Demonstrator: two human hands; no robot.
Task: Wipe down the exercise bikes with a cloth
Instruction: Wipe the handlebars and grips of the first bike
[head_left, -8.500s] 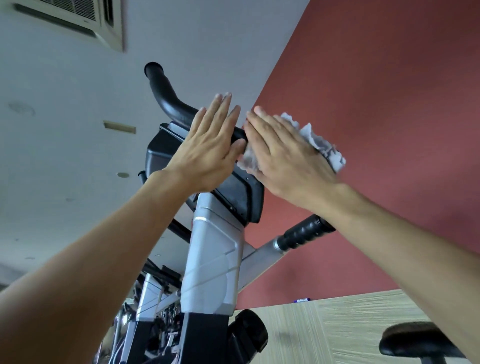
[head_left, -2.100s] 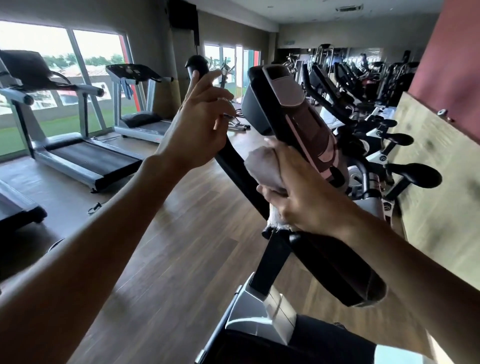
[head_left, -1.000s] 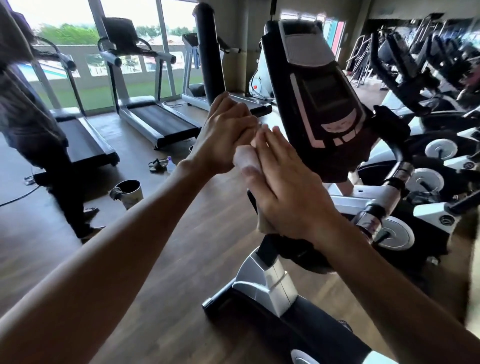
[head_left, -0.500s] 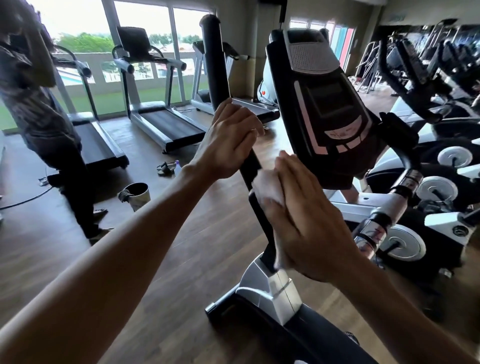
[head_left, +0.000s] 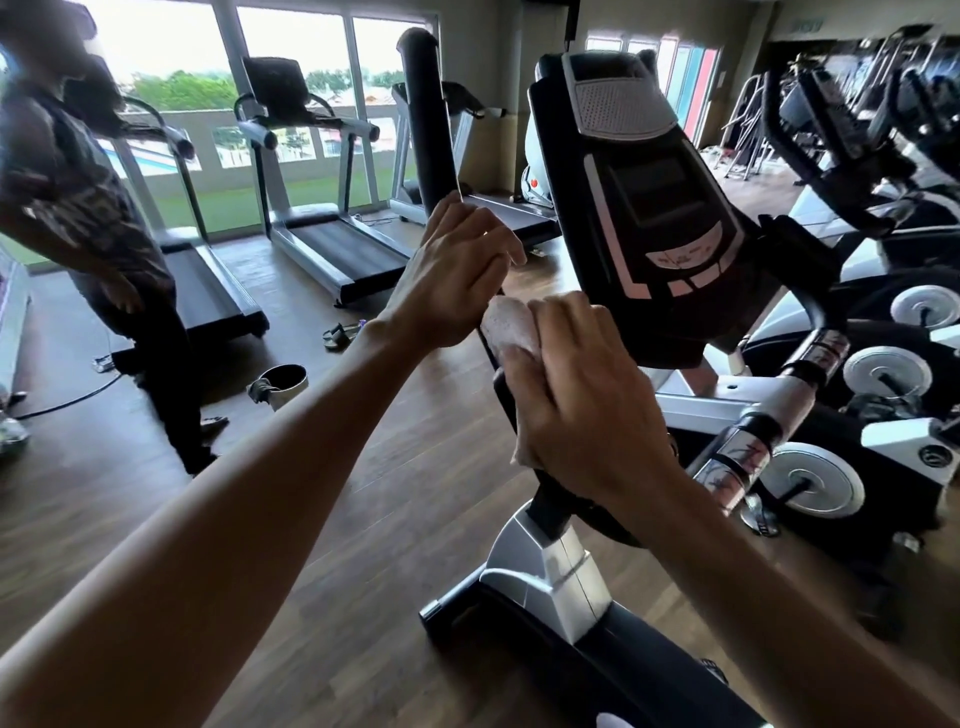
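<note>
The exercise bike stands right in front of me, its black console (head_left: 654, 208) tilted up and its black handlebar (head_left: 426, 114) rising at the left. My left hand (head_left: 457, 270) grips the handlebar partway down. Just below it, my right hand (head_left: 576, 395) holds a pale cloth (head_left: 509, 327) wrapped against the lower part of the same bar. Most of the cloth is hidden under my fingers. The grey base column (head_left: 545, 571) shows beneath my hands.
A person (head_left: 98, 234) stands at the left on the wooden floor beside a small bucket (head_left: 280, 384). Treadmills (head_left: 322, 228) line the windows behind. More exercise bikes (head_left: 857, 405) crowd the right side. Sandals (head_left: 340, 332) lie on the floor.
My right hand with the cloth has slid down the handlebar and then back up toward my left hand. The left hand keeps its hold on the bar.
</note>
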